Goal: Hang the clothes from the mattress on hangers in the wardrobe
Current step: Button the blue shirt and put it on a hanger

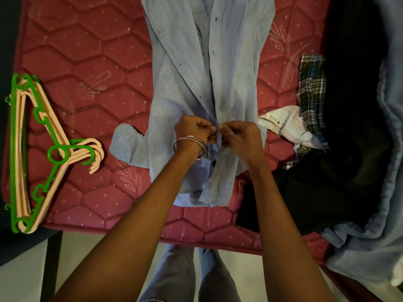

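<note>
- Right now both hands meet at the front placket of the light blue shirt (235, 88); shirt lies flat along the middle of the red quilted mattress (91, 62), its front part open, dark buttons showing along the edge
- left hand (194, 130) pinches the shirt's left front edge, fingers curled on the cloth; silver bangles (189, 146) sit on that wrist
- right hand (237, 134) pinches the opposite edge, fingertips touching the left hand's; a ring (230, 134) on one finger
- whether a button sits between the fingers: cannot tell, the fingers cover it
- one shirt sleeve (125, 144) is folded out to the left, beside the left forearm; near end of the shirt stops short of the mattress edge
- stack of plastic hangers (41, 149) at the mattress's left edge, well apart from the shirt; a green one on top, peach ones under it, hooks pointing toward the shirt
- right of the shirt: a pale striped garment (290, 125) with a label showing; a plaid garment (311, 88) just beyond it, touching
- dark clothes (338, 171) piled on the right side; a blue denim piece (375, 236) draped over the near right corner
- person's legs and feet (196, 275) on the floor below the mattress edge
</note>
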`<state>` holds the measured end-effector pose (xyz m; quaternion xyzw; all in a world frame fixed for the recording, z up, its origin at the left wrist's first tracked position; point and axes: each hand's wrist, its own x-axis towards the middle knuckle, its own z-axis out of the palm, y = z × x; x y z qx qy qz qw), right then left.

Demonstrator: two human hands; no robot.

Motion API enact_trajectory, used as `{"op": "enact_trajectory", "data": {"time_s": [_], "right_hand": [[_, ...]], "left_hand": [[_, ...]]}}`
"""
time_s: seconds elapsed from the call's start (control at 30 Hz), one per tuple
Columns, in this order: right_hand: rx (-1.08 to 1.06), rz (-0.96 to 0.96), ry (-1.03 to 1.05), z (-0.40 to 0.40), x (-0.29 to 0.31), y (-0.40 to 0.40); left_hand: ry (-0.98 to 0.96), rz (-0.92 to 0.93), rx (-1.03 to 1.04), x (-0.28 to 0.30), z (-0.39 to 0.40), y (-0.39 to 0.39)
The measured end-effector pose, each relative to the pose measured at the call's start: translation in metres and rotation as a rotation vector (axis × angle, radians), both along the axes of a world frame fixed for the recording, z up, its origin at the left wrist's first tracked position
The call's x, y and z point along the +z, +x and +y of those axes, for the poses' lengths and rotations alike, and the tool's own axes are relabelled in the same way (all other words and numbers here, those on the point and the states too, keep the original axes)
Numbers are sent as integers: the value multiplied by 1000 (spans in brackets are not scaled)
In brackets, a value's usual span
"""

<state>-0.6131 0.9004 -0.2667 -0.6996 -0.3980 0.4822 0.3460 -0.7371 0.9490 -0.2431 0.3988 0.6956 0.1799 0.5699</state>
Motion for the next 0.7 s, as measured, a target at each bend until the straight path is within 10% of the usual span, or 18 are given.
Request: {"op": "enact_trajectory", "data": {"time_s": [0.13, 0.37, 0.7], "right_hand": [[66, 30, 29, 8, 9, -3], [152, -561, 319, 2, 7, -22], [-11, -555, 354, -8, 8, -28]], "left_hand": [[34, 95, -32, -4, 7, -4], [-3, 40, -8, 3, 8, -3], [12, 22, -13, 3, 8, -5]]}}
